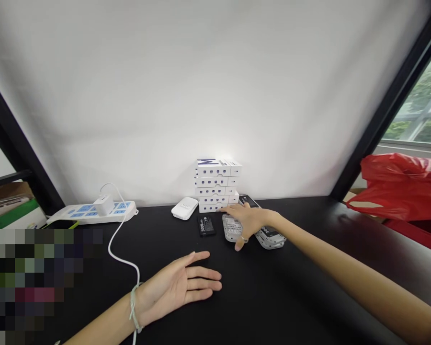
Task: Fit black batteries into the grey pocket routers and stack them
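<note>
Closest to us lay our left hand (177,287), open and flat on the black table (273,297), its fingers slightly parted and holding nothing, with a cord bracelet (133,306) at the wrist. Our right hand (246,223) reached toward the stack of five white boxes (215,184), its fingertips (227,208) at the bottom box and its palm over a clear pack (232,227); we could not tell whether it gripped that pack. Right of the stack lay a second clear pack (269,238), and a black pack (249,200) showed behind our hand. A black battery (206,225) marked 3000 lay in front of the stack, so the boxes stood piled while these pieces lay loose. Just left of the stack sat a white case (185,208); farther left lay a power strip (93,213) with a charger (104,205), whose white cable (120,254) curled toward our left hand. Far right of the stack lay a red bag (395,187). Nothing stood between our right hand and the stack.
</note>
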